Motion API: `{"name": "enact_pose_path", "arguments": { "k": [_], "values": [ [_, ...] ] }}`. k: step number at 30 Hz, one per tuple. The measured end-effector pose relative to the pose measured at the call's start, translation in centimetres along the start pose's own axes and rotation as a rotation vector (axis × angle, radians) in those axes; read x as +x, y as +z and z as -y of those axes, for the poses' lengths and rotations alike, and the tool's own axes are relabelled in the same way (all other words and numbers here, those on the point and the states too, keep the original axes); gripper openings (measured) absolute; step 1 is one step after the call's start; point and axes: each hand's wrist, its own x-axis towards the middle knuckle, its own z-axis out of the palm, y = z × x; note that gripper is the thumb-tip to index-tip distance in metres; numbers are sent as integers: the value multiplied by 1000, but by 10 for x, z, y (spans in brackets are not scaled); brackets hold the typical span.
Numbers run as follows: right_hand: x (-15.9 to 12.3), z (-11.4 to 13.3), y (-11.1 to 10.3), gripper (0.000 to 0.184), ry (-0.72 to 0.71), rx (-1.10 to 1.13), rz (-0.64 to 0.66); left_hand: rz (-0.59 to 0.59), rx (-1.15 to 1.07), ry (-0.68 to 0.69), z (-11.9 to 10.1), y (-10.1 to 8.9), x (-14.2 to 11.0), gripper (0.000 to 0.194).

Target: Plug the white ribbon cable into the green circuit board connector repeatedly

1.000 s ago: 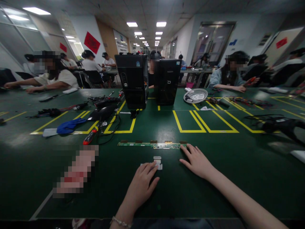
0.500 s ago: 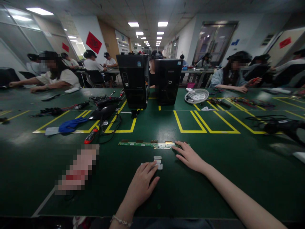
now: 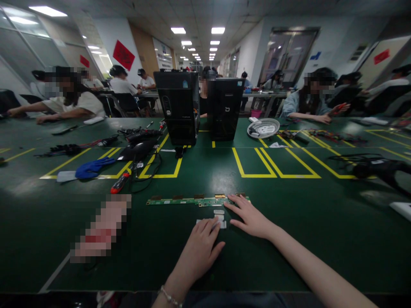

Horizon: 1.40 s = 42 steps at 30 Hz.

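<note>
A long, narrow green circuit board (image 3: 180, 202) lies across the table in front of me, with several copper-coloured tabs along its far edge. My right hand (image 3: 248, 217) rests over the board's right end, fingers spread and palm down. Nearer to me, my left hand (image 3: 203, 244) lies on a small white piece (image 3: 220, 218), perhaps a flat ribbon connector; its fingers are stretched out flat and partly cover it. The white piece sits just below the board and appears apart from it.
Two black computer towers (image 3: 178, 107) stand at the table's far side. To the left lie a red-and-black screwdriver (image 3: 120, 183), a blue glove (image 3: 93, 168), a cable and a blurred-out item (image 3: 102, 226). A white basket (image 3: 263, 128) is beyond, and black cables (image 3: 362, 169) lie right. Co-workers sit across the table.
The circuit board has shifted left and slightly toward me with my right hand on it. My left hand and the white piece have moved slightly right.
</note>
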Motion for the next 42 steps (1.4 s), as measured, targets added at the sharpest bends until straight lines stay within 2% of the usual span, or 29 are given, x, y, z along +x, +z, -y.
{"name": "enact_pose_path", "arguments": {
  "k": [4,8,12,18,27,42],
  "values": [
    [1,-2,3,55,5,18,-12,28,40,18,-3,-4,8,43],
    [2,-3,2,55,6,15,-5,8,74,85,1,-7,17,45],
    [1,-1,0,54,-21,-2,-28,50,85,139,6,-9,25,45],
    [2,1,-2,53,-36,31,-7,13,49,164,15,-2,24,41],
    [4,-1,1,49,-25,90,4,14,28,162,26,5,25,42],
    [4,-2,0,47,-2,79,17,49,10,106,26,7,26,45]
  ]
}}
